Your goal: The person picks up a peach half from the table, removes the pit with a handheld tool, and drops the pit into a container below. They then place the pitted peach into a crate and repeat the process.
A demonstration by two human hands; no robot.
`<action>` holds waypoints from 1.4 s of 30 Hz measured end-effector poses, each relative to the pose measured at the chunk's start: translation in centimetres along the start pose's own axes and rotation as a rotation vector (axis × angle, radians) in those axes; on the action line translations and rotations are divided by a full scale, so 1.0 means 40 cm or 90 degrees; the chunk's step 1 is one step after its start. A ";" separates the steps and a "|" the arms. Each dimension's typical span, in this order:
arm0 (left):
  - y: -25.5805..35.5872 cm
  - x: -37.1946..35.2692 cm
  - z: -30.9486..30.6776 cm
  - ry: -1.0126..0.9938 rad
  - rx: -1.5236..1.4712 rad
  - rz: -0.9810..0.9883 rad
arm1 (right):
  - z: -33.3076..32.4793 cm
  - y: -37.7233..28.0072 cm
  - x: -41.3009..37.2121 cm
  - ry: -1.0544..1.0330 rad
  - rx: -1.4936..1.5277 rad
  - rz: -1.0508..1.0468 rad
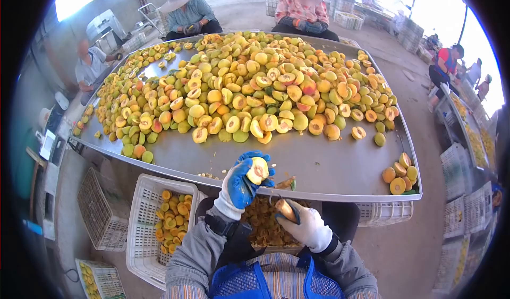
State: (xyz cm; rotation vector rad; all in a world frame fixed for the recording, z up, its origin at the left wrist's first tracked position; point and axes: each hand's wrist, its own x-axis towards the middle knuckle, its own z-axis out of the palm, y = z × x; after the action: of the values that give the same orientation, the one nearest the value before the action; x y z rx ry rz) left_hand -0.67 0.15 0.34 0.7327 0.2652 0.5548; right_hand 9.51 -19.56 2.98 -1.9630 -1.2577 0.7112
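My left hand (239, 187), in a blue-coated glove, is closed around a yellow peach half (257, 170), its cut face turned up toward me. It is at the near edge of the metal table (340, 171). My right hand (308, 229), in a whitish glove, grips a wooden-handled pitting tool (287, 210) whose thin curved metal tip points toward the left hand. Tool and peach half are apart. Beyond my hands a large heap of peach halves (239, 97) covers much of the table. Below my hands lie brownish scraps (268, 219) in a container between my legs.
A white crate (139, 214) with orange peach halves (172, 219) stands at my left. More peaches (398, 178) sit at the table's right corner. A raised metal rim borders the table. Several people sit around its far side. Other crates (98, 208) stand on the floor.
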 end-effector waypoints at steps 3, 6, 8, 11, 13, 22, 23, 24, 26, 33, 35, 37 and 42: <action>-0.020 -0.065 0.044 -0.047 -0.023 0.006 | -0.002 -0.019 -0.003 0.051 -0.029 -0.030; -0.040 -0.107 0.071 -0.036 0.165 0.057 | -0.002 -0.029 -0.015 0.052 -0.037 -0.020; -0.054 -0.126 0.080 -0.023 0.181 0.070 | 0.003 -0.028 -0.022 0.035 -0.053 -0.020; -0.057 -0.145 0.102 -0.015 0.179 0.081 | 0.011 -0.037 -0.036 0.013 -0.065 0.020; -0.051 -0.159 0.122 -0.014 0.205 0.091 | 0.017 -0.033 -0.042 0.016 -0.060 0.016; -0.073 -0.191 0.131 -0.012 0.344 0.127 | 0.065 0.010 -0.050 0.032 -0.067 0.021; -0.081 -0.193 0.134 -0.012 0.344 0.121 | 0.073 0.020 -0.047 0.014 -0.067 0.035; -0.091 -0.191 0.143 0.031 0.315 0.111 | 0.075 0.023 -0.045 0.010 -0.051 0.038; -0.104 -0.195 0.136 0.047 0.432 0.165 | 0.070 0.036 -0.038 0.005 -0.060 0.041; -0.132 -0.199 0.113 0.115 0.231 0.049 | 0.078 0.034 -0.055 -0.047 -0.028 0.045; -0.133 -0.200 0.122 0.121 0.217 0.073 | 0.060 0.004 -0.057 -0.014 -0.113 0.054; -0.131 -0.198 0.129 0.123 0.203 0.095 | 0.060 0.000 -0.056 -0.004 -0.113 0.054; -0.135 -0.200 0.129 0.154 0.145 0.053 | 0.067 0.008 -0.065 0.029 -0.132 0.043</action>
State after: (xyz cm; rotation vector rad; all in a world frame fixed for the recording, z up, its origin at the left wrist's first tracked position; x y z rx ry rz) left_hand -3.06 -10.55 0.60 0.9012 0.5312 0.7015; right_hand 6.68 -21.35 1.29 -2.1857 -1.2866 0.5852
